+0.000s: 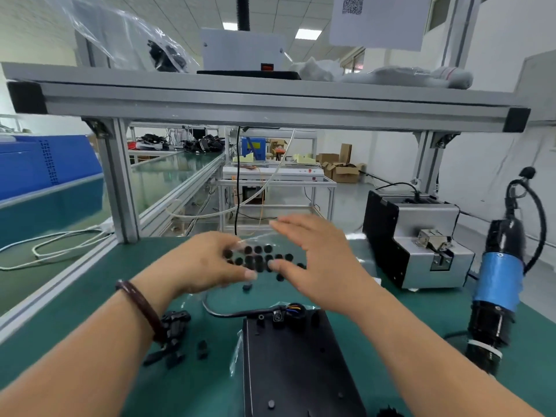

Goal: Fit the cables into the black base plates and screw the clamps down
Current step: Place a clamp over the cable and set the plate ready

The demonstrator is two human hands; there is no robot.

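Note:
A clear plastic bag [261, 257] of small black round parts lies on the green mat between my hands. My left hand [207, 263] grips the bag's left edge with curled fingers and thumb. My right hand [319, 260] hovers over its right side, fingers straight and spread, thumb by the parts. Nearer to me lies a black base plate [294, 365]. A black cable [224, 313] curves into the plate's far end, where coloured wires [293, 309] show. A heap of black clamps [175, 328] and loose black pieces [203, 349] sit under my left forearm.
An electric screwdriver [498, 284] with a blue band hangs at the right. A grey and black screw feeder [421, 239] stands behind it. An aluminium shelf [270, 100] spans overhead on posts [120, 182]. White cables [54, 245] lie off the bench at the left.

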